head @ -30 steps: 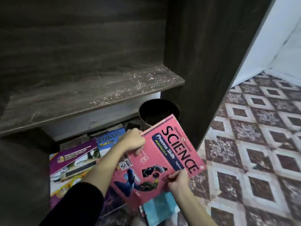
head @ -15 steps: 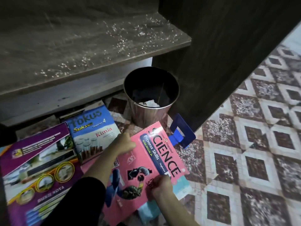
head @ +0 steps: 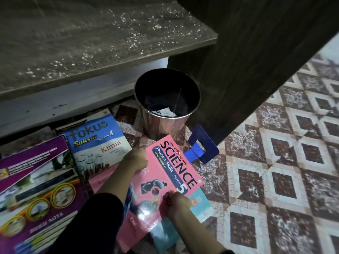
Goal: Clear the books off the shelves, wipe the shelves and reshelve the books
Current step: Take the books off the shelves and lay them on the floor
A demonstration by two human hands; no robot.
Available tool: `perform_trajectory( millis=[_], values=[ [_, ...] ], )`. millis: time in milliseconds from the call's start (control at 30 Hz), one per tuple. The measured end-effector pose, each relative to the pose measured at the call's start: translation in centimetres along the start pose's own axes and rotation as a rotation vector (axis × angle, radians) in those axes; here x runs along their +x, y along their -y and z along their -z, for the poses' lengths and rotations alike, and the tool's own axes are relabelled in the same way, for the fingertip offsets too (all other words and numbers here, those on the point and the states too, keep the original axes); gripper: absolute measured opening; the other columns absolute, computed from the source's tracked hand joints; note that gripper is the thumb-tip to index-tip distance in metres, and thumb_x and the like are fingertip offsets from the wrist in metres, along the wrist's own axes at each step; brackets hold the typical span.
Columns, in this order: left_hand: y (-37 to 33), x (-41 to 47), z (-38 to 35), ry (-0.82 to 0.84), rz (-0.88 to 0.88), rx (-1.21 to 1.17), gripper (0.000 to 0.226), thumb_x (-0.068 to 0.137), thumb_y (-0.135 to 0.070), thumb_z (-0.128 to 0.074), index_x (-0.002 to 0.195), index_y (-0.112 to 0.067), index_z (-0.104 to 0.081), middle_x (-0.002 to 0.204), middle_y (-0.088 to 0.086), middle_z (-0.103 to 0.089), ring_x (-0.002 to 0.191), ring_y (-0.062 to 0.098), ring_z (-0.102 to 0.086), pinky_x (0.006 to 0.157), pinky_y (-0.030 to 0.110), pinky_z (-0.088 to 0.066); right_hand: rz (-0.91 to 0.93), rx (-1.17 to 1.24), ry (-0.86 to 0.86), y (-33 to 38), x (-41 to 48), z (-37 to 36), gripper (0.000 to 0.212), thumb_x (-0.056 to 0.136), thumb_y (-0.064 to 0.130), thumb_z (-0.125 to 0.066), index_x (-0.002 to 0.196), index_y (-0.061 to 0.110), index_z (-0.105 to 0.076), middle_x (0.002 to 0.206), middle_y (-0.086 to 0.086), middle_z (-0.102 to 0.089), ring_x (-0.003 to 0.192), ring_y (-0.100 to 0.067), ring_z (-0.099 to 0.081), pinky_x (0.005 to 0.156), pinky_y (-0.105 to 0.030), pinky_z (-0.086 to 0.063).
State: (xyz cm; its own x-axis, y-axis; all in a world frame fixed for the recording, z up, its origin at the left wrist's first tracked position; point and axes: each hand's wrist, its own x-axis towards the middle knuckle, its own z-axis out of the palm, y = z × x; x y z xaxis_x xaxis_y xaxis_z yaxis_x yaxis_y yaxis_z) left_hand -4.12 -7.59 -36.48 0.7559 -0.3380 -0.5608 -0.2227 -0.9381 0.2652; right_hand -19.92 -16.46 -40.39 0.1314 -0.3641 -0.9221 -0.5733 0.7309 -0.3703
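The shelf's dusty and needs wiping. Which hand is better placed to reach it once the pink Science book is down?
Probably left. The left hand grips the Science book at its far edge, nearer the dusty shelf; the right hand pinches its near edge, farther back.

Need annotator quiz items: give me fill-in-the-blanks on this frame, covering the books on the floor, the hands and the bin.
1. The left hand and right hand both grip the pink book titled ____.
2. The red word on the blue Fokus book is ____.
3. The crumpled paper inside the bin is coloured ____.
Missing words: SCIENCE; Kimia; white.
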Motion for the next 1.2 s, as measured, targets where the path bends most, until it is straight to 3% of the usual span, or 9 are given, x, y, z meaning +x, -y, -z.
perform_trajectory(
  millis=[33, 100, 233, 400, 533, 633, 733, 967, 1200],
  values=[
    [-0.1, 0.0, -0.1, -0.005, -0.013, 0.052, 0.055, 0.089, -0.016, -0.054, 0.141, -0.01, -0.033, 0.124, 0.016, -0.056, 0.113, 0.031, -0.056, 0.092, 0.037, -0.047, 0.01, -0.005, -0.067, 0.0, 0.0, -0.3, 0.025, 0.09, 0.0, -0.054, 0.115, -0.002, -0.053, 0.098, -0.017, -0.059, 0.087, -0.03, -0.061, 0.082, -0.036, -0.051],
    [-0.6, -0.1, 0.0, -0.028, -0.039, 0.141, 0.066, 0.091, -0.016, -0.053, 0.148, -0.014, -0.02, 0.124, 0.014, -0.057, 0.112, 0.03, -0.057, 0.089, 0.037, -0.047, 0.045, -0.029, -0.271, 0.2, -0.7, -0.6, 0.05, 0.089, 0.004, -0.055, 0.136, 0.004, -0.037, 0.133, -0.021, -0.046, 0.118, -0.037, -0.049, 0.101, -0.041, -0.041],
    [-1.6, -1.4, 1.3, -0.051, -0.061, 0.194, 0.041, 0.093, -0.015, -0.05, 0.134, -0.013, -0.044, 0.119, 0.011, -0.059, 0.107, 0.028, -0.059, 0.084, 0.034, -0.048, 0.231, -0.356, -0.421, 0.7, -1.4, -0.4, 0.08, 0.074, 0.008, -0.072, 0.139, 0.013, -0.025, 0.135, -0.02, -0.031, 0.123, -0.038, -0.035, 0.102, -0.045, -0.033],
    [-2.3, -3.9, 4.2, -0.082, -0.1, 0.131, 0.024, 0.093, -0.014, -0.049, 0.115, -0.011, -0.06, 0.116, 0.009, -0.061, 0.102, 0.025, -0.061, 0.091, 0.038, -0.05, 0.543, -0.502, -0.399, 1.3, -2.6, 0.8, 0.056, 0.081, 0.007, -0.062, 0.132, 0.009, -0.04, 0.129, -0.019, -0.037, 0.12, -0.037, -0.038, 0.096, -0.045, -0.035],
    [-3.5, -6.5, 6.9, -0.13, -0.138, 0.069, 0.022, 0.09, -0.017, -0.052, 0.11, -0.02, -0.062, 0.114, 0.004, -0.064, 0.103, 0.023, -0.06, 0.09, 0.037, -0.05, 0.765, -0.436, -0.241, 3.0, -5.4, 1.2, 0.033, 0.084, 0.001, -0.06, 0.115, 0.01, -0.053, 0.115, -0.011, -0.041, 0.105, -0.026, -0.042, 0.091, -0.034, -0.036],
    [-4.5, -9.1, 8.7, -0.206, -0.164, 0.023, 0.024, 0.089, -0.018, -0.051, 0.109, -0.022, -0.063, 0.114, 0.004, -0.064, 0.104, 0.025, -0.06, 0.089, 0.034, -0.049, 0.866, -0.334, -0.123, 4.6, -8.5, 1.0, 0.022, 0.086, -0.001, -0.056, 0.102, 0.014, -0.057, 0.107, -0.007, -0.045, 0.091, -0.021, -0.048, 0.079, -0.029, -0.04],
    [-5.3, -11.7, 10.7, -0.283, -0.193, 0.002, 0.024, 0.086, -0.018, -0.051, 0.105, -0.023, -0.065, 0.113, 0.005, -0.066, 0.105, 0.026, -0.061, 0.091, 0.034, -0.049, 0.937, -0.222, -0.035, 5.8, -11.6, 0.7, 0.025, 0.084, -0.001, -0.055, 0.089, 0.024, -0.055, 0.107, -0.011, -0.057, 0.09, -0.024, -0.057, 0.078, -0.035, -0.047],
    [-7.6, -17.4, 15.6, -0.509, -0.287, -0.115, 0.025, 0.09, -0.013, -0.05, 0.106, -0.021, -0.068, 0.113, 0.006, -0.067, 0.106, 0.026, -0.061, 0.095, 0.034, -0.047, 1.122, -0.058, 0.054, 9.5, -19.6, 2.5, 0.022, 0.085, 0.001, -0.052, 0.097, 0.018, -0.059, 0.103, -0.003, -0.055, 0.086, -0.012, -0.052, 0.076, -0.023, -0.036],
    [-9.7, -22.1, 18.3, -0.657, -0.361, -0.18, 0.024, 0.087, -0.015, -0.051, 0.101, -0.026, -0.068, 0.104, 0.004, -0.07, 0.098, 0.024, -0.064, 0.09, 0.036, -0.05, 1.293, 0.057, 0.119, 12.4, -25.2, 4.5, 0.023, 0.083, -0.004, -0.054, 0.089, 0.017, -0.06, 0.106, -0.012, -0.06, 0.083, -0.012, -0.053, 0.07, -0.013, -0.037]
  ],
)
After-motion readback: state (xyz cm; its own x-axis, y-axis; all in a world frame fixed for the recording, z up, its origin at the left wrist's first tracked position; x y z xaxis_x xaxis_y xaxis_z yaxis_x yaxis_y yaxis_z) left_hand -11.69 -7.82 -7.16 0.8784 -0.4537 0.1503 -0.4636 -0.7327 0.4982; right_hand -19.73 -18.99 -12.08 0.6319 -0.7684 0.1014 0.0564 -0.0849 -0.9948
